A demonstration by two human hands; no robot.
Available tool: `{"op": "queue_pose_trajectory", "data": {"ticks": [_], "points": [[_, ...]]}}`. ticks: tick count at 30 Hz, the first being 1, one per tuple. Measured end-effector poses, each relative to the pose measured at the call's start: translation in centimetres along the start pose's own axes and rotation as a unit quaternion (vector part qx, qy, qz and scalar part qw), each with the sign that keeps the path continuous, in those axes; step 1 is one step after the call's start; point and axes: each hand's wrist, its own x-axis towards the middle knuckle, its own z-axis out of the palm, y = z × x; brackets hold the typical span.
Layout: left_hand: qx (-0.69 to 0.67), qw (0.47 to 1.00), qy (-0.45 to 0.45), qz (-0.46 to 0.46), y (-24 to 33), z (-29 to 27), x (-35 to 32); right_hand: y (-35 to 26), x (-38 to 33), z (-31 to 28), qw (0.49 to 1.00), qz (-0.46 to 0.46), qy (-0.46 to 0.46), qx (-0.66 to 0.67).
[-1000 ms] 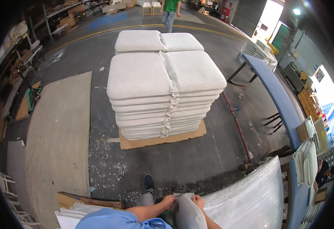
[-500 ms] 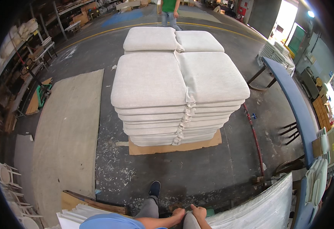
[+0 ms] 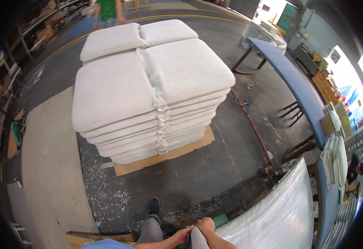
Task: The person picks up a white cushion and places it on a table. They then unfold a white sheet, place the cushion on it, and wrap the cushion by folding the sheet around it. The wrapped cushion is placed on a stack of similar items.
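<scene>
- At the bottom edge of the head view our left hand [image 3: 184, 235] curls its fingers round the left edge of a pale cushion [image 3: 199, 241]; the grip looks closed on the fabric.
- Our right hand [image 3: 206, 225] sits on top of the same cushion, fingers bent over its upper edge and closed on it (only the knuckles show, so we cannot tell how deep the fingers go).
- The cushion stands on end between the 2 hands, low in the picture and mostly cut off by the lower edge.
- Just to the right of the hands lies a large sheet of clear plastic [image 3: 279, 211], wrinkled and shiny, reaching up toward the right.
- Below the hands we see our grey trouser leg [image 3: 150, 229] and a dark shoe [image 3: 154, 205] on the speckled concrete floor [image 3: 198, 178].
- Ahead, well apart from the hands, stands a tall stack of pale cushions [image 3: 148, 91] in 4 piles, resting on a brown cardboard sheet [image 3: 165, 155].
- A long blue-topped bench [image 3: 291, 81] runs along the right side.
- To the left a broad beige board [image 3: 48, 174] lies flat on the floor.
- At the top a person in a green shirt [image 3: 108, 9] stands beyond the stack.
</scene>
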Motion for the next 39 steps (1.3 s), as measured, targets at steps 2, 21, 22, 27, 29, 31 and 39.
{"op": "queue_pose_trajectory", "data": {"ticks": [2,21,22,27,29,31,39], "points": [[0.010,0.997,0.070,0.001,-0.5,-0.5,1.0,0.2,0.1,-0.1,1.000,-0.005,-0.002,0.001],[0.464,0.778,0.422,-0.004,0.8,2.2,6.5,1.0,1.0,0.2,0.999,0.003,-0.020,0.047],[0.493,0.759,0.425,0.015,1.0,1.9,6.6,0.7,0.9,0.3,0.999,-0.001,-0.012,0.043],[0.539,0.719,0.425,0.110,-0.1,1.0,6.7,1.3,1.2,1.0,0.995,-0.101,0.009,0.011],[0.532,0.734,0.404,0.121,-0.7,0.3,7.8,1.2,1.2,1.7,0.997,-0.075,-0.015,0.034],[0.534,0.728,0.415,0.112,0.2,0.9,7.6,0.6,2.2,1.7,0.996,-0.080,-0.017,0.040],[0.472,0.762,0.428,0.115,-1.0,1.1,7.7,1.1,2.5,2.0,0.993,-0.093,0.016,0.066]]}}
